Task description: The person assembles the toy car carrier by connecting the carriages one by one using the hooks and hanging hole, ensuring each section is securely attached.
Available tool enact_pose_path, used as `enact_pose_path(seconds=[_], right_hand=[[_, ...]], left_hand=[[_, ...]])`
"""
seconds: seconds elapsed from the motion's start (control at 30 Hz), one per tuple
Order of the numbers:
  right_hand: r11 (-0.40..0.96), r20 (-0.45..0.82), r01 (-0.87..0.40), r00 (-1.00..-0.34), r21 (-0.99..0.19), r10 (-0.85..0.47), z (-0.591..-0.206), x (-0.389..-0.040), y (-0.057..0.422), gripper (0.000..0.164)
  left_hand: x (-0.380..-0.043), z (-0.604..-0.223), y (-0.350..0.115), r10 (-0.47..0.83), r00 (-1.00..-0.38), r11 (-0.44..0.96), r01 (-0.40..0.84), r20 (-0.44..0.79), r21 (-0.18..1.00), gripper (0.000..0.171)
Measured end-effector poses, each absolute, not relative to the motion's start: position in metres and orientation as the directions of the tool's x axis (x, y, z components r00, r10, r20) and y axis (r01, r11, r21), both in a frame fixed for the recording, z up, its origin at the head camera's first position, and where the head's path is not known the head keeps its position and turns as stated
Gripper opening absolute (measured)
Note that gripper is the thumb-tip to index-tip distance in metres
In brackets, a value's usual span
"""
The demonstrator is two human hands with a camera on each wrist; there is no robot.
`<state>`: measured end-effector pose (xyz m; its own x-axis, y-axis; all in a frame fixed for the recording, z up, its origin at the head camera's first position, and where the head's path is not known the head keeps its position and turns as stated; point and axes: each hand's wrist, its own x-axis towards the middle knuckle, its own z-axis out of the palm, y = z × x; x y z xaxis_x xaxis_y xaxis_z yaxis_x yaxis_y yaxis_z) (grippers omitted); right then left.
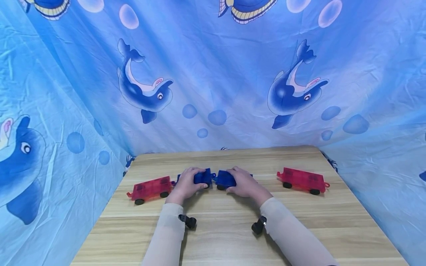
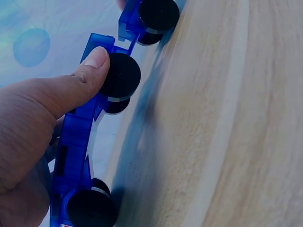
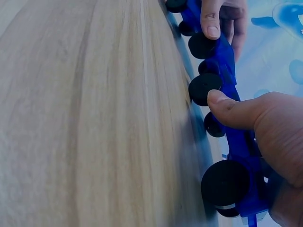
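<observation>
At the far left we see a red toy car (image 1: 151, 188) on the wooden table (image 1: 216, 236), its right end close against the left blue car (image 1: 202, 177). The left hand (image 1: 188, 181) holds that blue car between thumb and fingers, its thumb by the right-end wheel, so the car's front end juts rightward past the grip. Next we find the right blue car (image 1: 225, 178), gripped by the right hand (image 1: 244, 183), its left end showing beyond the thumb. The blue ends meet at their hooks; we cannot tell whether they are linked. Well apart, rightmost, sits another red car (image 1: 301, 179).
</observation>
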<state>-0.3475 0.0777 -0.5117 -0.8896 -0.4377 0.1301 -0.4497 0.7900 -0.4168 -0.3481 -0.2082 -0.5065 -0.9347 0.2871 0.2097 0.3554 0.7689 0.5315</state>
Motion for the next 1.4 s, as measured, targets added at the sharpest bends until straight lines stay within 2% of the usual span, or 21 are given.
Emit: enact_pose_path(seconds=[0.8,1.4], right_hand=[[0.781,0.149,-0.471,-0.879,-0.410,-0.452,-0.5140,-0.3480,0.0786,0.087],[0.769,0.126,-0.484,-0.869,-0.417,-0.479,-0.5106,-0.3501,0.0842,0.087]], left_hand=[[-0.3475,-0.5082,-0.2072,0.269,-0.944,0.790,0.330,0.193,0.516,0.064],[-0.3478,-0.5121,-0.2067,0.277,-0.941,0.822,0.336,0.193,0.460,0.062]])
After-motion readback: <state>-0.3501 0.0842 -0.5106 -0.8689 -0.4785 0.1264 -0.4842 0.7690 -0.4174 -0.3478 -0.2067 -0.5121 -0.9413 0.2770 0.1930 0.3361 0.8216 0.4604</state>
